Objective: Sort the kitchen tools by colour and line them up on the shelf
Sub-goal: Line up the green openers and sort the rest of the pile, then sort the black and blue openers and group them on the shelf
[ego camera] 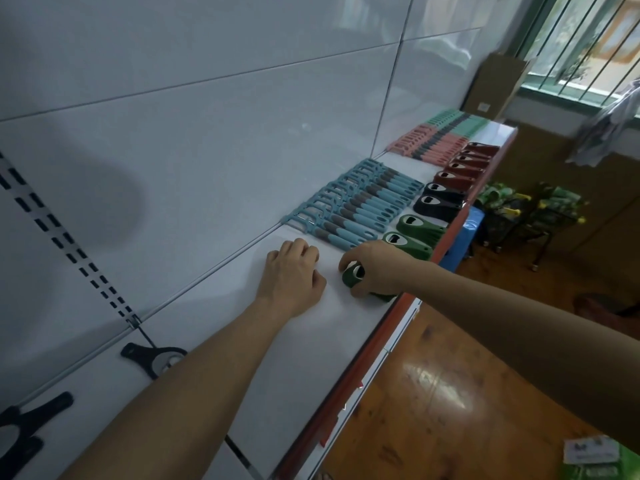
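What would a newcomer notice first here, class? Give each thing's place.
The right hand grips a dark green plastic bottle opener at the front edge of the white shelf, at the near end of a row of openers running green, black, then red. Behind that row lies a tight rank of light blue peelers with grey grips; the left hand rests beside them, fingers curled.

On the shelf (311, 341), a block of peelers (356, 206) lies against the back wall, with a second block of peelers (433, 142) beyond it. A line of openers (446, 192) runs along the front edge, before the peelers. At its near end the right hand (377, 271) holds another opener (350, 277) on the shelf; the left hand (294, 278) rests just beside it, toward the wall. A box (495, 84) stands at the far end.
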